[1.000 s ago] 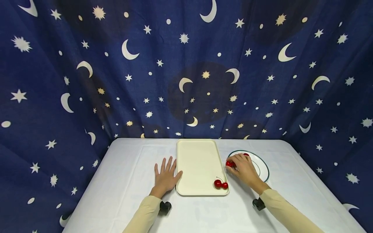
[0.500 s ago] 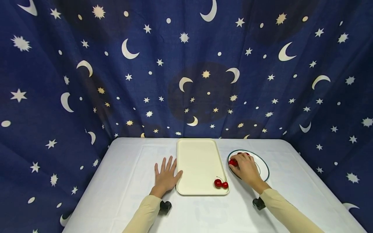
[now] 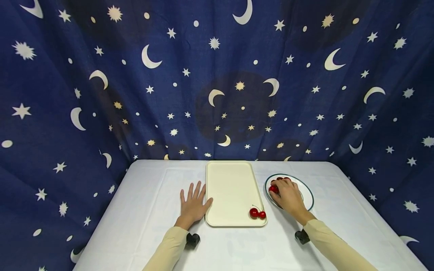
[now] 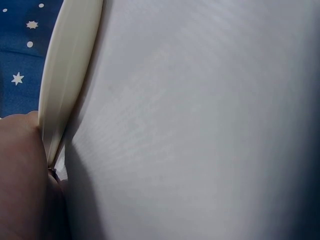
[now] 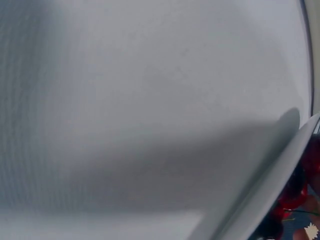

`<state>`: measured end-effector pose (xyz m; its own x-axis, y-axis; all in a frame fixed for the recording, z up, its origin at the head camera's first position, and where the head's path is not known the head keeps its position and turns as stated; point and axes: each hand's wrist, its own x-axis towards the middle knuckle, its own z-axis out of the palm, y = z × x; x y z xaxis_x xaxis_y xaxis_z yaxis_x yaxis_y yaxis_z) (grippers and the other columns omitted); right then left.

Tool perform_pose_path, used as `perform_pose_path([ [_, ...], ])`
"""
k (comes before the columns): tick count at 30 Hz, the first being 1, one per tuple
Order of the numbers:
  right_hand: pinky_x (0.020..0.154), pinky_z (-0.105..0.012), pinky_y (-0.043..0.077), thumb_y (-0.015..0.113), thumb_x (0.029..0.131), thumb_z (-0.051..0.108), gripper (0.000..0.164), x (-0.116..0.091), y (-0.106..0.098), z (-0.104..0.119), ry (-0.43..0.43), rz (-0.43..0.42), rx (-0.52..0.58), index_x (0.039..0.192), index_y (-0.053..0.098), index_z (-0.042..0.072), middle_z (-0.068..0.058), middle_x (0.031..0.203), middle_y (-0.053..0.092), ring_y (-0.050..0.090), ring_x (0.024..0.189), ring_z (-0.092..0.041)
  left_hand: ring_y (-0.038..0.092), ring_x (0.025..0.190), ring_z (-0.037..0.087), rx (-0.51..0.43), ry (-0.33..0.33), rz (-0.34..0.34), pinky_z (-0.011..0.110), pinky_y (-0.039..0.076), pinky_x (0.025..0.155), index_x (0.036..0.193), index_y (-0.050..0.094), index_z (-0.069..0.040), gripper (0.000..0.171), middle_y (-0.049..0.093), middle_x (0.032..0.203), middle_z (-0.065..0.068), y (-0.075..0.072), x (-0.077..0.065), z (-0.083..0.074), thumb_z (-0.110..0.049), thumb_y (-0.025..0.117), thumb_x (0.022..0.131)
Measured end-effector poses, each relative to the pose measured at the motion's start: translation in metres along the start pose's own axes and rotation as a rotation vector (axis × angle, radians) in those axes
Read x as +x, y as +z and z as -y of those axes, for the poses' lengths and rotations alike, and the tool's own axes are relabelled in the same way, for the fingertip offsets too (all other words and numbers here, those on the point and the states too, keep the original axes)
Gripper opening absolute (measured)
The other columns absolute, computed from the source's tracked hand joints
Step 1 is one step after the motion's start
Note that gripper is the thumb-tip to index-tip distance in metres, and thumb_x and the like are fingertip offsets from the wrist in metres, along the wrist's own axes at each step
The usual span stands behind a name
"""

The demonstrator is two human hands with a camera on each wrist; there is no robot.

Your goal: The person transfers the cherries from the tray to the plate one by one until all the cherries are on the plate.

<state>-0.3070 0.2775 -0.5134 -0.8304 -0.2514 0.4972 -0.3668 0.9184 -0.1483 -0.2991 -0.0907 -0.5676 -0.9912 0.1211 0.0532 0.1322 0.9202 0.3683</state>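
My left hand (image 3: 193,207) lies flat on the white table with its fingers spread, the thumb against the left edge of a cream tray (image 3: 228,188). In the left wrist view the tray's side (image 4: 70,65) rises beside the hand. My right hand (image 3: 288,195) is over a white plate with a dark green rim (image 3: 310,194), its curled fingers on red cherries (image 3: 273,189) at the plate's left part. More cherries (image 3: 286,179) lie behind its fingers, partly hidden. In the right wrist view red cherries (image 5: 292,192) show past the plate's edge (image 5: 270,190), close to the fingertips.
Two joined red cherries with a stem (image 3: 254,213) sit in the tray's near right corner. A dark blue curtain (image 3: 190,75) with moons and stars hangs behind and at both sides of the table (image 3: 142,195).
My right hand has moved slightly right with the cherries, from the plate's left rim to inside the plate. My left hand and the tray have stayed put.
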Motion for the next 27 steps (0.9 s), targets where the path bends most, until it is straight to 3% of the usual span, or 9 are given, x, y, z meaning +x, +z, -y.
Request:
perform_pose_path([
  [9, 0.091, -0.058, 0.046, 0.081, 0.084, 0.011, 0.024, 0.004, 0.002, 0.006, -0.1, -0.085, 0.03, 0.105, 0.072, 0.003, -0.016, 0.111, 0.072, 0.06, 0.11, -0.04, 0.003, 0.165, 0.03, 0.023, 0.0, 0.006, 0.066, -0.003, 0.129, 0.165, 0.024, -0.025, 0.074, 0.012, 0.176, -0.002, 0.002, 0.001, 0.001, -0.065, 0.034, 0.103],
  [14, 0.091, -0.055, 0.047, 0.08, 0.085, 0.01, 0.02, 0.005, 0.005, 0.013, -0.188, -0.072, 0.079, 0.103, 0.073, 0.005, -0.013, 0.11, 0.072, 0.061, 0.108, -0.036, 0.001, 0.165, 0.029, 0.033, -0.005, 0.008, 0.065, -0.002, 0.129, 0.165, 0.022, -0.027, 0.075, 0.011, 0.176, -0.003, 0.004, 0.001, 0.002, -0.068, 0.03, 0.103],
  [19, 0.095, -0.053, 0.049, 0.076, 0.091, 0.015, 0.016, 0.003, 0.006, 0.022, -0.238, 0.0, 0.133, 0.106, 0.074, 0.01, -0.007, 0.109, 0.072, 0.061, 0.107, -0.029, 0.003, 0.165, 0.03, 0.024, 0.0, 0.009, 0.066, -0.002, 0.129, 0.165, 0.024, -0.025, 0.075, 0.012, 0.176, -0.001, 0.004, 0.001, 0.002, -0.066, 0.033, 0.103],
  [27, 0.094, -0.043, 0.051, 0.073, 0.095, 0.029, 0.016, -0.002, 0.006, 0.033, -0.284, 0.189, 0.223, 0.108, 0.074, 0.019, 0.008, 0.103, 0.072, 0.06, 0.105, -0.013, 0.001, 0.165, 0.03, 0.031, -0.002, 0.015, 0.066, -0.003, 0.129, 0.165, 0.023, -0.025, 0.075, 0.011, 0.176, -0.001, 0.003, 0.002, 0.003, -0.066, 0.031, 0.103],
])
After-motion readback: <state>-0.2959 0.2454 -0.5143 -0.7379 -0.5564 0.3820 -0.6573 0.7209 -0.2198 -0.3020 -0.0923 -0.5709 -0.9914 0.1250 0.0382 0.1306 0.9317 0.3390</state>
